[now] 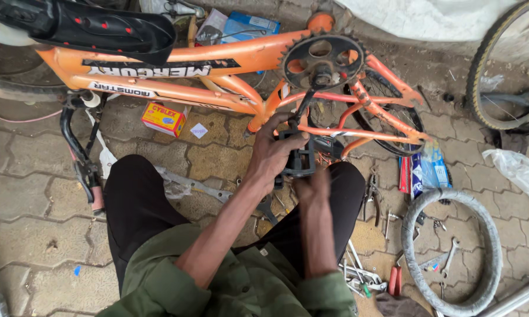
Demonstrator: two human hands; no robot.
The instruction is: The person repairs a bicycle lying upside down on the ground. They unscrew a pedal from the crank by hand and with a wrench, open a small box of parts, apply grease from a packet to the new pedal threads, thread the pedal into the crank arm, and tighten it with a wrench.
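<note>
A black pedal (296, 157) is gripped by the left hand (273, 154), the fingers curled over its upper edge and the thumb pressed to its near side. The right hand (311, 189) is seen just below the pedal, blurred; whether it is closed on anything cannot be told. Straight above the hands the pedal is joined by a black crank arm (304, 104) to a dark toothed chainring (322, 58), which belongs to an orange bicycle frame (241, 58) lying on its side on the paved floor (29, 194). Beyond the left hand, further to its left, a small red and yellow box (164, 118) is set on the paving beneath the frame. To the right of the right hand a grey tyre (452, 249) is laid flat, with pliers (371, 199) between, and spanners (358, 276) are scattered below the right forearm.
</note>
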